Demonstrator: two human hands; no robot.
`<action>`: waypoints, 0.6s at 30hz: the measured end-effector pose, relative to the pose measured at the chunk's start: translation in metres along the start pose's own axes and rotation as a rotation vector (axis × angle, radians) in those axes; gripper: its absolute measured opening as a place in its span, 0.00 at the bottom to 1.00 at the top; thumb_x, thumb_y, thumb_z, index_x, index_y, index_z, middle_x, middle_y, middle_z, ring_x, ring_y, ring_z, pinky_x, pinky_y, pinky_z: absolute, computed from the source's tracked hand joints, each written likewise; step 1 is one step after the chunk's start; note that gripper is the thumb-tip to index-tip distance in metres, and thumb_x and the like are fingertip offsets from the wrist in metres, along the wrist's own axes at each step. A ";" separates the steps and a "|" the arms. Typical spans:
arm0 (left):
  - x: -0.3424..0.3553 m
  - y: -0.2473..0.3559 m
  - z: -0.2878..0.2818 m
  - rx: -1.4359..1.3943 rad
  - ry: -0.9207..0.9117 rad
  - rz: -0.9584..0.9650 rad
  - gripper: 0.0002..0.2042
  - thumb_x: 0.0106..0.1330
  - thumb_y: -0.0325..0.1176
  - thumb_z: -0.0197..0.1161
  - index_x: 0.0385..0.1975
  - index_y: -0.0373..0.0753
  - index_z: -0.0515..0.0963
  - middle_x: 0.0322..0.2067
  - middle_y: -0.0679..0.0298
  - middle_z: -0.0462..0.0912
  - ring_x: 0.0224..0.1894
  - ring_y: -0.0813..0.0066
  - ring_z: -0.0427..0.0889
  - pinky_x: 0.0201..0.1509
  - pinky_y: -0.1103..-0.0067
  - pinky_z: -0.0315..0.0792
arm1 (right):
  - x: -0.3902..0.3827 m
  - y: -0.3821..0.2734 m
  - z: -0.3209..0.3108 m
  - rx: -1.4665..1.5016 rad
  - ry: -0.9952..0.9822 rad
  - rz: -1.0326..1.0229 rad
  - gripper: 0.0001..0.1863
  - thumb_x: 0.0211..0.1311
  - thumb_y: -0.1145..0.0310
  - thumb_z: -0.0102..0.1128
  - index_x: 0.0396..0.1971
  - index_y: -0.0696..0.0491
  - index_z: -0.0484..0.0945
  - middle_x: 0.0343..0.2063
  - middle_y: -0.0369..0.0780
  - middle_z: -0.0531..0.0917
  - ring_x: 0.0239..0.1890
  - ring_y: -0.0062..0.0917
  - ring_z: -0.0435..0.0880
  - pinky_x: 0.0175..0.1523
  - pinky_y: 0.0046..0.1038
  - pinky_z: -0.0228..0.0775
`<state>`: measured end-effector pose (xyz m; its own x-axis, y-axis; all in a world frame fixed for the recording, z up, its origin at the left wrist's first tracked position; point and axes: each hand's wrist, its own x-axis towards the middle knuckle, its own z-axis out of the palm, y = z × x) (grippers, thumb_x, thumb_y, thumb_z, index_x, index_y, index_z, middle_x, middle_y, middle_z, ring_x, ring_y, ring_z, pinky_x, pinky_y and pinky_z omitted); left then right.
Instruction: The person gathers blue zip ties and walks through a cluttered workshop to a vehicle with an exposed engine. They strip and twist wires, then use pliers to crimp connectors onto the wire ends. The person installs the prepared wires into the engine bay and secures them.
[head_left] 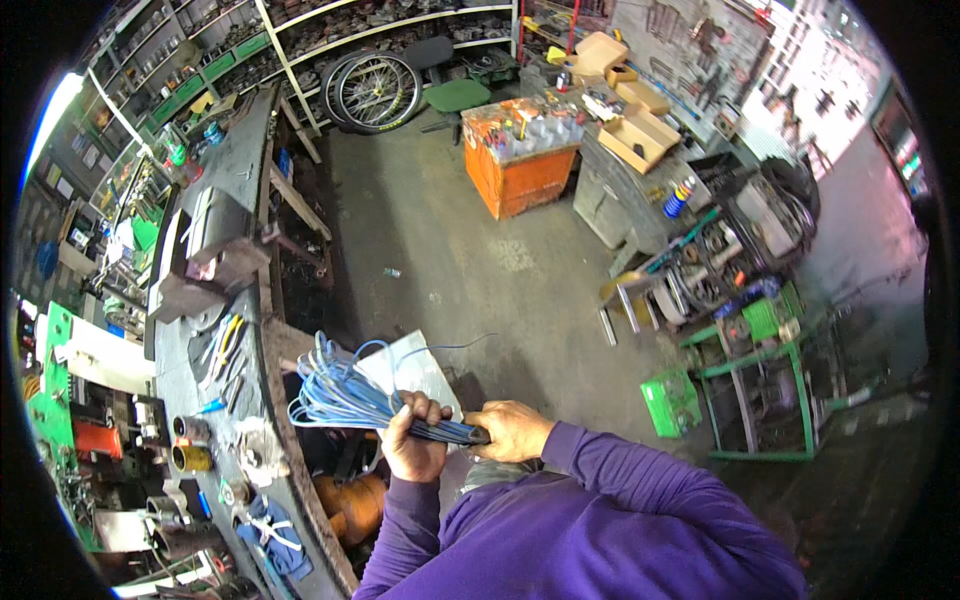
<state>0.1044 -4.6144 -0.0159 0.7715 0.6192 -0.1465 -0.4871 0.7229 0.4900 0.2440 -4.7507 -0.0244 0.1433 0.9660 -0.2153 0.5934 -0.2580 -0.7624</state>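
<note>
My left hand [415, 448] is closed round a loose, looped bundle of blue cable [345, 395], which fans out to the left with one thin strand trailing right. My right hand [515, 432] is closed at the dark, tighter end of the same bundle, its fingers partly hidden. Behind the cable, at waist height or below, is a pale flat sheet [420, 370]; what it rests on is hidden.
Along my left runs a workbench [250, 370] with a vice [210, 260], pliers and other tools. Ahead stand bicycle wheels [375, 90] and an orange cabinet [500, 175]. To my right are a cluttered bench [615, 185], a green crate [668, 405] and metal frames.
</note>
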 end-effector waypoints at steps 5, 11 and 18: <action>0.141 -0.007 0.004 -0.168 -0.120 -0.034 0.28 0.60 0.49 0.69 0.58 0.42 0.75 0.35 0.68 0.75 0.47 0.68 0.77 0.64 0.58 0.68 | 0.086 0.067 -0.098 -0.132 0.045 -0.070 0.19 0.55 0.56 0.68 0.44 0.51 0.83 0.32 0.48 0.83 0.41 0.47 0.84 0.48 0.47 0.75; 0.303 -0.012 0.035 -0.270 -0.055 -0.155 0.33 0.54 0.46 0.71 0.61 0.40 0.75 0.53 0.58 0.82 0.61 0.56 0.76 0.77 0.46 0.53 | 0.173 0.122 -0.249 -0.147 -0.064 0.052 0.20 0.58 0.56 0.69 0.44 0.54 0.82 0.33 0.49 0.83 0.43 0.46 0.83 0.48 0.45 0.74; 0.499 0.019 0.043 -0.220 -0.024 -0.068 0.31 0.54 0.48 0.73 0.56 0.39 0.75 0.43 0.64 0.80 0.54 0.60 0.78 0.75 0.46 0.56 | 0.320 0.214 -0.348 -0.155 0.043 -0.025 0.17 0.57 0.56 0.70 0.41 0.52 0.83 0.32 0.46 0.83 0.40 0.43 0.84 0.46 0.44 0.77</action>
<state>0.4979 -4.3056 -0.0426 0.8140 0.5609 -0.1510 -0.5090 0.8140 0.2798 0.6926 -4.4899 -0.0446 0.1586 0.9728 -0.1688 0.7118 -0.2311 -0.6633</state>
